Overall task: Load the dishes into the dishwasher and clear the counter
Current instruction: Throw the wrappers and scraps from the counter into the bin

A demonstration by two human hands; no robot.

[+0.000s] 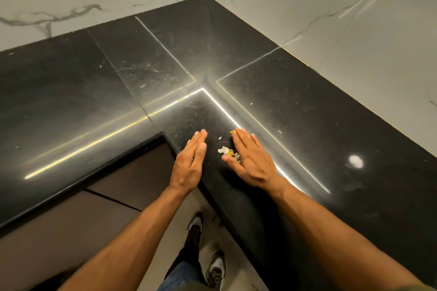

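Observation:
A small heap of food scraps [229,151], white and yellow bits, lies on the black stone counter [146,92] near its inner corner. My right hand [251,160] rests flat on edge just right of the heap, its thumb side touching the scraps. My left hand [190,163] stands on edge a little to the left of the heap, fingers straight and together, at the counter's front rim. Neither hand holds anything. A few loose crumbs [220,137] lie between the fingertips. No dishes or dishwasher are in view.
The L-shaped counter runs left and right along white marbled walls [331,7]. Brown cabinet fronts [113,196] sit below the left run. My shoes [196,227] stand on the pale floor beneath. A round light reflection [356,161] shines on the right slab.

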